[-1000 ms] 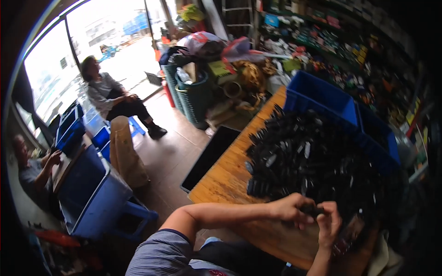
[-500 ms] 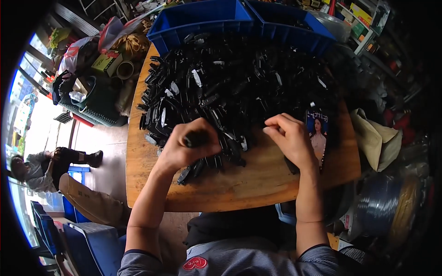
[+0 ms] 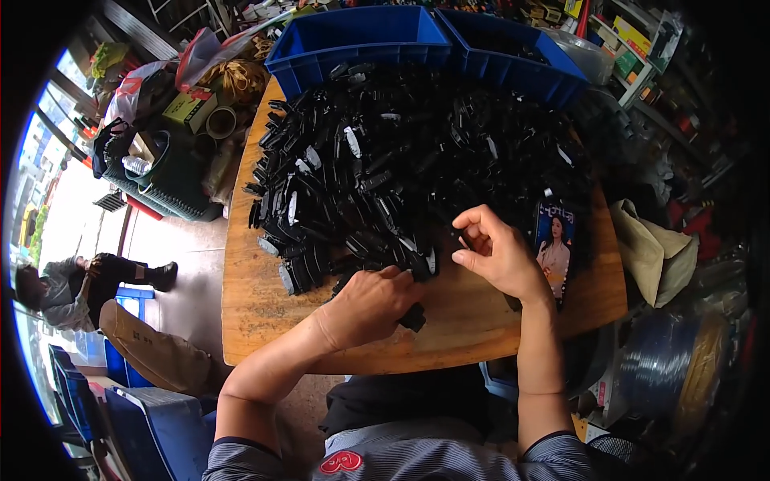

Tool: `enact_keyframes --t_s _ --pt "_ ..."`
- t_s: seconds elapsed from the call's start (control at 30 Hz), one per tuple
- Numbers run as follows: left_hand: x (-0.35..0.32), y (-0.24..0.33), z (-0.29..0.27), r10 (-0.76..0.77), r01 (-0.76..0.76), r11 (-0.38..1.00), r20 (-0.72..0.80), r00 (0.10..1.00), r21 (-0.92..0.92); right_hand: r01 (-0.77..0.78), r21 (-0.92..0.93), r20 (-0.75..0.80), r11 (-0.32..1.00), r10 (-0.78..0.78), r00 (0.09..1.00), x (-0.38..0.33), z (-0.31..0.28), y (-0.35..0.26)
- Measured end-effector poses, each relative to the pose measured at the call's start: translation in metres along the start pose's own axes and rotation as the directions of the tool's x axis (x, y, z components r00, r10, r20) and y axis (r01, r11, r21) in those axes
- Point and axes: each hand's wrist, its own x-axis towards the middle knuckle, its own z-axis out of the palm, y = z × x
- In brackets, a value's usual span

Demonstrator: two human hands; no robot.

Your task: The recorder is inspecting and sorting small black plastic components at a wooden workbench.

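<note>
A large heap of small black plastic parts (image 3: 409,152), some with pale shiny faces, covers most of the wooden table (image 3: 265,329). At the heap's near edge my left hand (image 3: 369,306) is closed, its back upward. A black plastic part (image 3: 411,318) sticks out under its fingers, mostly hidden by the hand. To the right, my right hand (image 3: 501,255) hovers over the table with thumb and forefinger apart in a C shape and the other fingers curled. Something small and dark shows by its fingertips; whether it touches them is unclear.
A phone (image 3: 553,252) with a lit screen stands right of my right hand. Two blue bins (image 3: 361,58) border the heap's far side. Left of the table are a dark green basket (image 3: 172,188) and a seated person (image 3: 68,293). A wire spool (image 3: 670,365) is at lower right.
My left hand has come down and right from over the heap toward the table's near middle, turning back-up. My right hand's thumb and forefinger have spread apart. The view has shifted slightly.
</note>
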Motion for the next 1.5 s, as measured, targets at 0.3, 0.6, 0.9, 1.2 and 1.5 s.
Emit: enact_keyframes --t_s 0.3,0.6,0.9,1.2,1.5 --pt "0.003 -0.010 -0.002 0.032 -0.032 0.987 -0.001 0.999 0.158 0.119 0.299 0.198 0.947 -0.184 0.963 0.013 0.011 0.000" --pt "0.018 -0.009 -0.002 -0.148 -0.140 0.816 -0.436 0.888 -0.562 0.165 0.269 -0.036 0.949 -0.161 0.986 -0.017 0.027 0.009" --pt "0.010 -0.006 -0.008 -0.100 -0.292 0.704 -0.497 0.862 -0.648 0.292 0.140 -0.111 0.946 -0.278 0.954 -0.015 0.035 -0.009" --pt "0.013 -0.006 -0.006 -0.084 -0.240 0.863 -0.595 0.799 -0.444 0.123 0.568 -0.075 0.814 -0.098 0.992 -0.018 0.042 -0.012" --pt "0.013 -0.012 -0.012 -0.049 -0.280 0.831 -0.565 0.823 -0.480 0.155 0.668 -0.100 0.728 -0.118 0.988 -0.020 0.041 -0.005"
